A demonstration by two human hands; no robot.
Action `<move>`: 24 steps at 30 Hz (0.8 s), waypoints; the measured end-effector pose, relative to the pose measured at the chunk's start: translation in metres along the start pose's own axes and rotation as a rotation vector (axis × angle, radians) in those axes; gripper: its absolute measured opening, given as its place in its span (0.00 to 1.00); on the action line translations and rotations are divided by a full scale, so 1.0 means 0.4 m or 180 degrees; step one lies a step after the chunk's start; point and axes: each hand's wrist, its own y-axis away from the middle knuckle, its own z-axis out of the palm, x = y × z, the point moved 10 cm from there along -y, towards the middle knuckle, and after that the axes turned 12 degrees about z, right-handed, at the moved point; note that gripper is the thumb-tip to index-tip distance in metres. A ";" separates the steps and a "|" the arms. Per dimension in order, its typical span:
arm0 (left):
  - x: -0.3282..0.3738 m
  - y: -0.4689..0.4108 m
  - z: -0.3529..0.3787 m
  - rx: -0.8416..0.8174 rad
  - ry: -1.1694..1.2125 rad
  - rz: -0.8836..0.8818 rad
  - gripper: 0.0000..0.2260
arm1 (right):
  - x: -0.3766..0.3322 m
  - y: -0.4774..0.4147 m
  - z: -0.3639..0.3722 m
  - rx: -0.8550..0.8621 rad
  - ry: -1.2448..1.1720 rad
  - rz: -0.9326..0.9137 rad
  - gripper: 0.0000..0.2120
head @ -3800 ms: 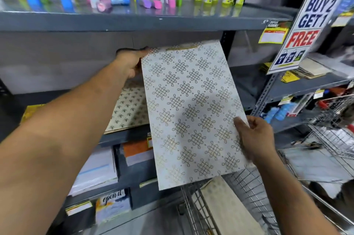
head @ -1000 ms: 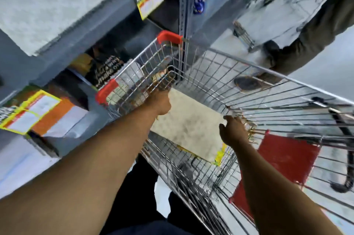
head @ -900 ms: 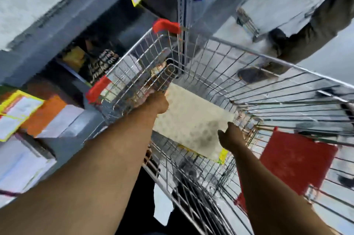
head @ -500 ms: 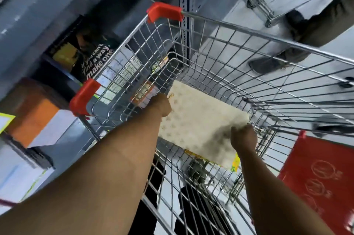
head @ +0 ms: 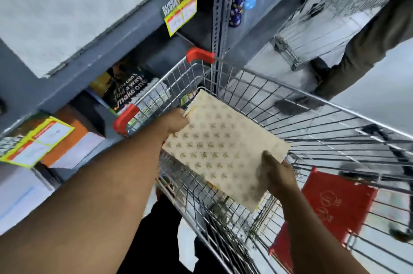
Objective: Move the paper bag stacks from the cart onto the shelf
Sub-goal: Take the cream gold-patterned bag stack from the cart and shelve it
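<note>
A cream paper bag stack (head: 221, 148) with a small gold leaf pattern is held tilted above the floor of the wire cart (head: 324, 104). My left hand (head: 173, 123) grips its far left corner. My right hand (head: 278, 174) grips its near right edge. Both hands are inside the cart basket. Up at the left, a pale patterned stack (head: 60, 8) lies flat on the grey shelf (head: 116, 43).
Red corner guards (head: 200, 55) mark the cart's rim next to the shelf upright (head: 220, 28). Lower shelves hold books and an orange pack (head: 67, 139). A red bag (head: 330, 209) lies under the cart. Another person (head: 366, 50) stands by a second cart at the right.
Both hands closed on the stack lying in the cart and raised it off the cart floor; it now sits higher and closer to me, and the view has pulled up.
</note>
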 end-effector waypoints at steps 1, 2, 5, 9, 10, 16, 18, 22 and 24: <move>0.025 0.024 -0.031 0.0112 0.0077 0.0128 0.16 | -0.025 0.028 -0.004 0.0028 0.0029 -0.0057 0.06; 0.045 0.042 -0.055 0.0237 0.0143 0.0240 0.13 | -0.042 0.050 -0.007 0.0034 0.0034 -0.0106 0.06; 0.147 0.104 -0.139 0.0463 0.0130 0.0590 0.13 | -0.093 0.111 0.014 -0.0409 -0.0349 -0.0084 0.07; 0.326 0.227 -0.250 0.0496 0.0110 0.1352 0.11 | -0.166 0.197 0.038 -0.0859 -0.0488 0.0000 0.20; 0.364 0.256 -0.282 0.0546 0.0112 0.1499 0.11 | -0.181 0.216 0.052 -0.1042 -0.0606 0.0059 0.20; 0.534 0.423 -0.517 0.1036 -0.0264 0.1904 0.13 | -0.315 0.399 0.165 -0.1921 -0.0638 -0.0289 0.21; 0.569 0.486 -0.597 0.1160 -0.0471 0.1912 0.12 | -0.333 0.462 0.215 -0.2223 -0.0599 -0.0328 0.16; 0.610 0.596 -0.705 0.1237 -0.0505 0.2003 0.11 | -0.347 0.569 0.298 -0.2665 -0.0475 -0.0398 0.12; 0.601 0.642 -0.752 0.1330 -0.0566 0.1951 0.10 | -0.347 0.606 0.338 -0.2911 -0.0517 -0.0351 0.16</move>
